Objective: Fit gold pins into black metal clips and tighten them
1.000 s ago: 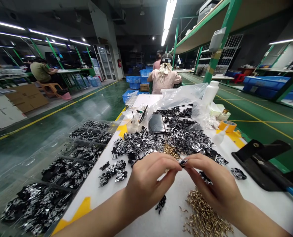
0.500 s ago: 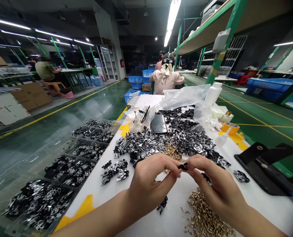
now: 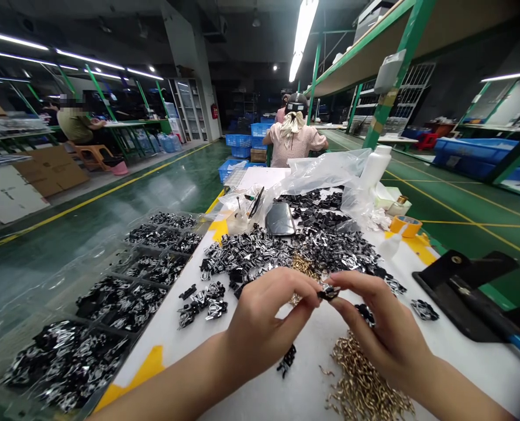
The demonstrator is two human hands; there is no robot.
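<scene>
My left hand (image 3: 264, 318) and my right hand (image 3: 382, 327) meet over the white table (image 3: 461, 356), both pinching one small black and silver clip (image 3: 329, 291) between their fingertips. Just beyond the hands lies a big heap of black and silver clips (image 3: 295, 248). A pile of small gold hooks (image 3: 362, 383) lies under my right wrist. A few finished clips (image 3: 202, 301) sit to the left of my left hand, and a small black piece (image 3: 288, 358) lies below it.
Clear compartment trays full of clips (image 3: 110, 298) line the table's left edge. A black press tool (image 3: 470, 289) stands at the right. A dark phone (image 3: 279, 219), plastic bags (image 3: 325, 169), a white bottle (image 3: 376, 166) and tape roll (image 3: 405, 225) lie farther back. A person (image 3: 293, 140) sits beyond.
My fingers have shifted slightly on the small clip, turning it between both hands. The hands stay in the same place over the table.
</scene>
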